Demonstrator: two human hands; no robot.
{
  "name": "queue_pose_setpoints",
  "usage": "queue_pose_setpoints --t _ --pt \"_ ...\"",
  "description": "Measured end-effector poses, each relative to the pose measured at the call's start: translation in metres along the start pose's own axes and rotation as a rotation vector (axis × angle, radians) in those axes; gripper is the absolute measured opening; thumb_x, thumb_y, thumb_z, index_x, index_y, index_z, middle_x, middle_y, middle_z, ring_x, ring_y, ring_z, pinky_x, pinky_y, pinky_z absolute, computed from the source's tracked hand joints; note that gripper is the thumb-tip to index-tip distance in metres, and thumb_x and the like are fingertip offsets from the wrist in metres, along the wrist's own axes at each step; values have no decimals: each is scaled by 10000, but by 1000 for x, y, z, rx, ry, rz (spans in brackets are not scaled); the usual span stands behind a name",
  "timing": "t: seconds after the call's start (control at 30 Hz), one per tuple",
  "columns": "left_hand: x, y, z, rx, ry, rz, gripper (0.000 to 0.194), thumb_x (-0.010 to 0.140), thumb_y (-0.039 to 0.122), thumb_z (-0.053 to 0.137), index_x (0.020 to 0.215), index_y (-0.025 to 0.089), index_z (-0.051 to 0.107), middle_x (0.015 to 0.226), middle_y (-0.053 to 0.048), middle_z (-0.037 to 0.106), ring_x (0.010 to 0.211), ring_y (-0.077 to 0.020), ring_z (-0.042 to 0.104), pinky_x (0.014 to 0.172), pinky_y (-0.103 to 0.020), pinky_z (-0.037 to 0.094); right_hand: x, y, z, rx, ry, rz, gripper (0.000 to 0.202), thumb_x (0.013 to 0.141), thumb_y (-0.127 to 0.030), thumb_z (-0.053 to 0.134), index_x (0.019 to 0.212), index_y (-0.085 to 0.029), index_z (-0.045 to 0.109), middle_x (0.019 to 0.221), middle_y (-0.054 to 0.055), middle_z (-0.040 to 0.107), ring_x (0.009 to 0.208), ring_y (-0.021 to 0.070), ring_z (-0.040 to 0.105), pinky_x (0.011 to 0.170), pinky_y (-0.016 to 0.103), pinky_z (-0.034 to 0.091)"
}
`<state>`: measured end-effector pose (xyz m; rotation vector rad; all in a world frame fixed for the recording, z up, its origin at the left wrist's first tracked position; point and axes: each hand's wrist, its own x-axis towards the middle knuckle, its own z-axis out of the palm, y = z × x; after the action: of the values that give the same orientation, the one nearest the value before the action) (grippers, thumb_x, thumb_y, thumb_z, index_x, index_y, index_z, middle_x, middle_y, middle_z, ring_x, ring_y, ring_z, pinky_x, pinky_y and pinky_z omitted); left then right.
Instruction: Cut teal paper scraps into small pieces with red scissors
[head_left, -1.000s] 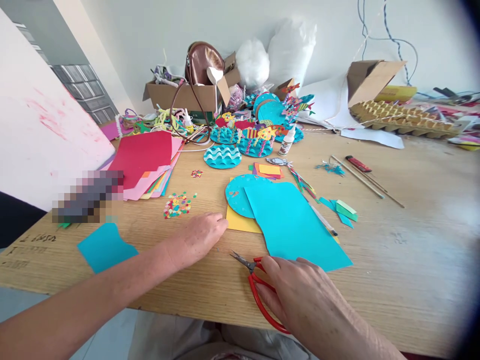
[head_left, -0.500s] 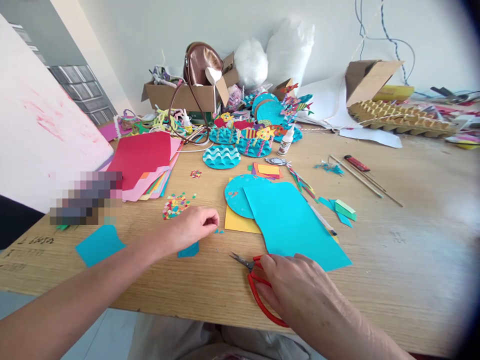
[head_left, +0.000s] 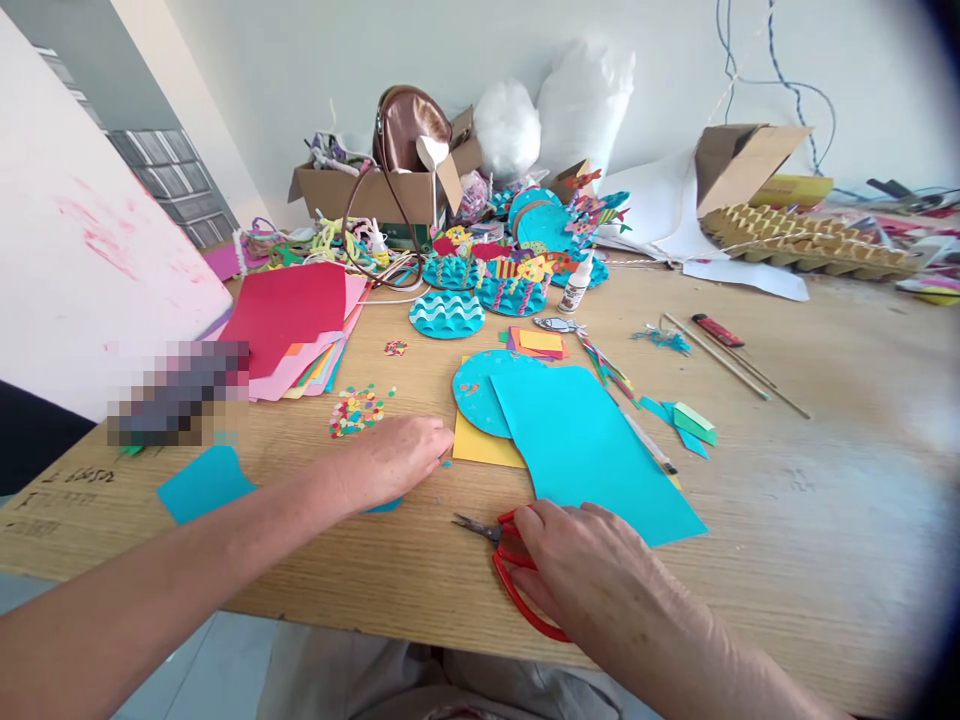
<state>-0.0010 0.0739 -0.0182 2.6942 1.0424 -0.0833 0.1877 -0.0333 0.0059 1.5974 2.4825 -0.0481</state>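
Note:
My right hand [head_left: 589, 560] is wrapped around red-handled scissors [head_left: 517, 590], whose blades point left just above the table. Beside it lies a large blue paper sheet [head_left: 581, 440] with a wavy left edge, partly covering a blue disc [head_left: 480, 392] and a yellow sheet [head_left: 484, 445]. My left hand [head_left: 401, 455] is low over the wood with its fingers curled together, close to tiny blue scraps [head_left: 447, 464]; whatever its fingertips hold, if anything, is hidden. A small blue paper piece [head_left: 386, 506] shows partly under that wrist. Another blue piece [head_left: 206, 484] lies left of my forearm.
Colourful paper dots [head_left: 356, 412] lie beyond my left hand, before a stack of coloured paper [head_left: 285, 310]. Decorated blue discs [head_left: 448, 314] and a glue bottle [head_left: 575, 284] stand farther back. Sticks [head_left: 716, 357] and a red cutter [head_left: 716, 330] lie to the right.
My left hand has shifted slightly right and turned down, so its fingertips are less visible. The scissors remain in my right hand, nearly in place. The view has shifted a little.

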Motion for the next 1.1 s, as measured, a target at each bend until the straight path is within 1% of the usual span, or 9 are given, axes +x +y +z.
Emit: queue_pose_setpoints --t 0.17,0.33,0.4,0.47,0.57,0.63,0.8,0.93,1.1 --pt "-2 1 1 -93 46 -20 168 797 71 459 722 184 559 754 -23 600 717 -173 555 622 -257 390 -1 0 -5 22 -65 38 78 793 -153 592 735 -183 635 720 45 697 615 209 676 426 254 277" --pt "-7 -3 -4 -279 127 -99 157 743 69 457 646 185 499 631 27 513 597 -127 467 553 -238 320 4 12 -10 46 -8 -18 84 830 -157 582 778 -200 632 781 30 681 672 207 662 452 249 309" --pt "-9 -5 -6 -380 149 -146 136 717 74 467 643 184 497 597 43 487 560 -112 447 525 -225 314 14 18 -14 77 23 -58 118 838 -127 560 774 -204 622 773 12 672 656 182 650 451 239 293" --pt "-13 -8 -7 -496 163 -188 100 711 95 480 684 183 521 598 49 499 558 -105 467 517 -210 343 30 22 -19 100 40 -133 148 844 -103 536 770 -194 626 778 13 670 642 157 640 456 232 293" --pt "-18 -10 -6 -669 168 -244 152 731 141 482 844 175 578 652 35 565 596 -111 537 554 -211 427 57 22 -25 112 36 -218 151 865 -129 521 862 -207 650 859 12 684 776 152 651 523 211 349" --pt "-21 -12 -5 -757 165 -287 205 737 167 485 903 164 606 671 23 599 602 -118 566 582 -231 464 72 17 -27 111 25 -268 168 874 -135 512 906 -214 656 906 14 692 834 154 651 564 204 376" --pt "-31 -14 -6 -867 176 -386 129 704 200 534 752 163 647 613 22 609 560 -125 571 566 -241 462 94 7 -23 73 -18 -328 169 840 -111 533 910 -185 668 920 61 706 844 204 661 576 224 412" --pt "-35 -15 -7 -936 193 -428 49 675 189 554 652 176 596 534 51 564 494 -114 542 502 -224 428 100 5 -19 55 -46 -338 165 833 -132 537 882 -175 689 893 81 716 807 228 672 558 239 420" --pt "-35 -18 -5 -1016 185 -460 63 669 206 582 614 180 561 491 55 570 469 -116 546 479 -221 432 107 7 -17 63 -67 -365 185 817 -133 526 862 -159 703 881 107 719 800 236 670 571 251 420"
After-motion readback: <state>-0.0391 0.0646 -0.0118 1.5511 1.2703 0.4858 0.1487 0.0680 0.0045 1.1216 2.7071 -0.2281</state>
